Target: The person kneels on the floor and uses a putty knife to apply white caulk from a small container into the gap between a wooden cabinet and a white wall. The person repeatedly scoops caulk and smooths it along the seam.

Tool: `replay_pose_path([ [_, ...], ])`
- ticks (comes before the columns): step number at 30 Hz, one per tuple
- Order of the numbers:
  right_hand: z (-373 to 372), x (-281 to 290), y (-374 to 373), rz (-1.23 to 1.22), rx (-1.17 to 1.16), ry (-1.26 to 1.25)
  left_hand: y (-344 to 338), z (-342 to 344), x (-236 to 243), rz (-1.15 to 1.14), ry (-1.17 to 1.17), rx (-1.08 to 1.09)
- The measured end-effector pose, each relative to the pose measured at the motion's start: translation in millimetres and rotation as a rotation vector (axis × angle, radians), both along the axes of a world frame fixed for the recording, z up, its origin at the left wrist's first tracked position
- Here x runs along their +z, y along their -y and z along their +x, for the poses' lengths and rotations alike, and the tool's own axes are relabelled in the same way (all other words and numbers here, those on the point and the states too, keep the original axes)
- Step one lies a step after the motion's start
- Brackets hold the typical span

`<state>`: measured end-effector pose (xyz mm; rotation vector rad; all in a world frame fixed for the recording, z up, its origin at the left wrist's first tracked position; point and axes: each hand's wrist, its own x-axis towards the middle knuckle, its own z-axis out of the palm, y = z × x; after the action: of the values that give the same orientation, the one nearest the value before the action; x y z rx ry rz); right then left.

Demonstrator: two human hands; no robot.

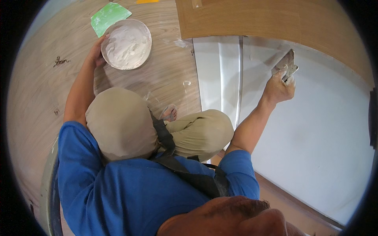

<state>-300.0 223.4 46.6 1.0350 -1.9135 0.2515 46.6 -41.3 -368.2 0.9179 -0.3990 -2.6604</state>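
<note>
On the left, my left hand (97,53) grips the rim of a round, pale bowl (148,46). White putty (125,46) lies inside, uneven and lumpy. My right hand (280,85), smeared with putty, is closed around a putty knife (288,62) with a dirty, putty-covered blade. The blade is at the upper part of a white panel (307,129), close below a wood-coloured board. Whether its edge presses on the surface is hard to tell.
A green flat piece (108,16) with white smears lies beyond the bowl, and an orange piece (147,1) shows at the top edge. The wood-coloured board (244,19) borders the panel. A chair's curved edge (49,185) is at lower left.
</note>
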Motion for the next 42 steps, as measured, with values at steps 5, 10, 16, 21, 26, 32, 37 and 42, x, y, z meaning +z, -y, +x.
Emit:
replay_pose_path([
  [5, -3, -27, -15, 0.393, -0.022, 0.118, 3, -3, -7, 0.019, 0.034, 0.002],
  [10, -11, -60, 6, 0.593, -0.027, 0.148, 3, 0, -7, 0.022, -0.007, 0.015],
  [16, -13, -69, 17, 0.713, -0.071, 0.099, -2, -2, 15, 0.002, 0.009, 0.031],
  [21, -21, -69, 15, 0.668, -0.109, 0.035, 2, -2, 0, -0.032, 0.003, 0.029],
  [26, -10, -17, 15, 0.579, -0.110, -0.103, 1, -1, -6, -0.002, -0.034, 0.016],
  [32, 2, 66, -2, 0.345, -0.176, -0.224, -4, -1, 7, 0.006, -0.043, 0.015],
  [37, 4, 62, -20, 0.173, -0.057, 0.127, -3, 4, -4, 0.002, -0.009, 0.026],
  [42, -10, 7, 0, 0.504, -0.220, 0.408, -2, 1, -8, -0.013, -0.003, 0.050],
])
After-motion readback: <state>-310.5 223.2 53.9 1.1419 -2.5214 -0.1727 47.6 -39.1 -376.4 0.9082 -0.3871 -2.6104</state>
